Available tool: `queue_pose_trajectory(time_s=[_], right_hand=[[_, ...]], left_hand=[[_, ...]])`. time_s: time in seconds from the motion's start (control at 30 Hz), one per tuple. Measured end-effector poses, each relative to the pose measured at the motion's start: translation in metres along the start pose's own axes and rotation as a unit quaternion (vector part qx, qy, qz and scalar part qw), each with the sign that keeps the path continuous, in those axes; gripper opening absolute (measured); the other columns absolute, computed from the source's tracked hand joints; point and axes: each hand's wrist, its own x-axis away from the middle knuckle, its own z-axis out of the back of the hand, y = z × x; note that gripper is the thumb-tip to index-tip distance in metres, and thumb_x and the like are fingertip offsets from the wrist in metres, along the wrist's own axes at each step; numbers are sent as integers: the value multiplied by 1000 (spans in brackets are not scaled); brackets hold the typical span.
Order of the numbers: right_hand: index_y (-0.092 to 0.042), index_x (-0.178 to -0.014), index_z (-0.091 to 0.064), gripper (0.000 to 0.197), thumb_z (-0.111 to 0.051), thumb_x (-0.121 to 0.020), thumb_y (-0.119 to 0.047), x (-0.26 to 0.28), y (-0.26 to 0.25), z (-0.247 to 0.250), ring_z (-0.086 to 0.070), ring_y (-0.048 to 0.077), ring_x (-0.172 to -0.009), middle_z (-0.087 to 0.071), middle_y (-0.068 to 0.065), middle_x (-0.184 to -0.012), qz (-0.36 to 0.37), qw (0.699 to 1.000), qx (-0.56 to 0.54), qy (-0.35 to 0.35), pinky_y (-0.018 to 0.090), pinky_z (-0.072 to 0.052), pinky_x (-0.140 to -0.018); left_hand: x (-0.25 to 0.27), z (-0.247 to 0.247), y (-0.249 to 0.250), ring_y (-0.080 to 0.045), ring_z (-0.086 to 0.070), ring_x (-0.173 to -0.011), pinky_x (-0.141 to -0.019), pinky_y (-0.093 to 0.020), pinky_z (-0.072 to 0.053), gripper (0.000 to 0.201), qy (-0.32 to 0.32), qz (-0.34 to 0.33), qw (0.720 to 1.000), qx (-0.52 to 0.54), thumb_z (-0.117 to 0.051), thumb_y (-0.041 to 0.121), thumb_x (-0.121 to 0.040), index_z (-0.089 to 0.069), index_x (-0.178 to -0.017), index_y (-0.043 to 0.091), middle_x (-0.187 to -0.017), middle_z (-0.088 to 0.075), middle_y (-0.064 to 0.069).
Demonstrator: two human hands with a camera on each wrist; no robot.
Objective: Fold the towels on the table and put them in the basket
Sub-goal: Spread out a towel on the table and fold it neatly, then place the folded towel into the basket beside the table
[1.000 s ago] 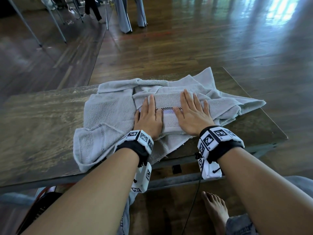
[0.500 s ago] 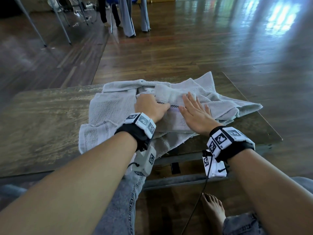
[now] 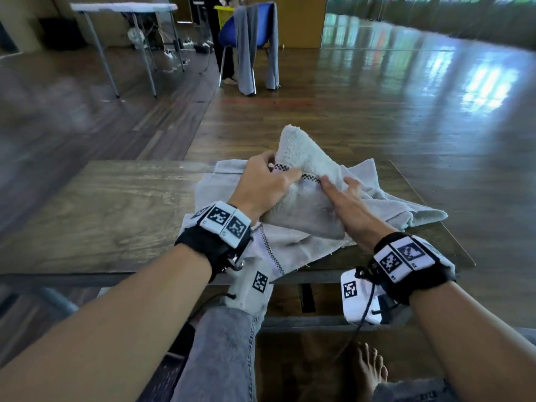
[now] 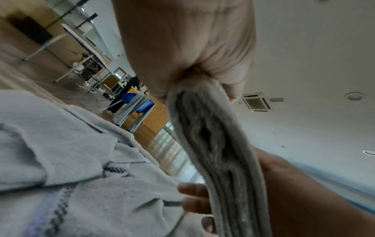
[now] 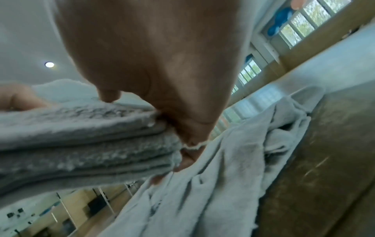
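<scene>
Folded towel (image 3: 307, 198) was gripped at frame centre by left hand (image 3: 261, 184) and right hand (image 3: 345, 198), above loose towels (image 3: 385, 198) on table (image 3: 101, 213).

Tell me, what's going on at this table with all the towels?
A person is folding towels. Both hands hold one folded towel raised above the table: the left hand grips its left end, the right hand its right. More unfolded towels lie crumpled beneath it. No basket is in view.

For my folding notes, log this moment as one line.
stage: lifting folded towel | left hand: grips it | right hand: grips it | unfolded towels: on table | basket: unseen
</scene>
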Motion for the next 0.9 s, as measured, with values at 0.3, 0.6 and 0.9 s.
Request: queue_pose_trajectory(time_s=[0.3,0.6,0.9], right_hand=[[-20,-148,-4,67,-53,-103,-13,35,-66,-112,-56,20,-114,-37,9,-144,154,981,96,-72,26,-54,-89],[-16,-143,-11,57,-45,-98,-7,62,-47,-305,-61,11,-87,-49,-7,-103,196,918,198,-282,14,-50,-66],[-22,-108,-25,43,-47,-82,4,103,83,-436,-40,8,-65,-38,-7,-81,76,862,231,-444,14,-31,-48]], left_hand=[[58,136,-42,-12,-72,-79,-69,-31,-57,11,158,25,987,19,-74,23,-85,-69,-92,17,-86,-75,4],[171,277,-144,-9,-72,-85,-73,-30,-58,20,340,141,930,14,-73,28,-87,-68,-103,18,-93,-76,6],[295,278,-272,-6,-45,-68,-56,-8,-40,43,461,327,823,-54,-67,2,-85,-29,-105,13,-85,-46,4]])
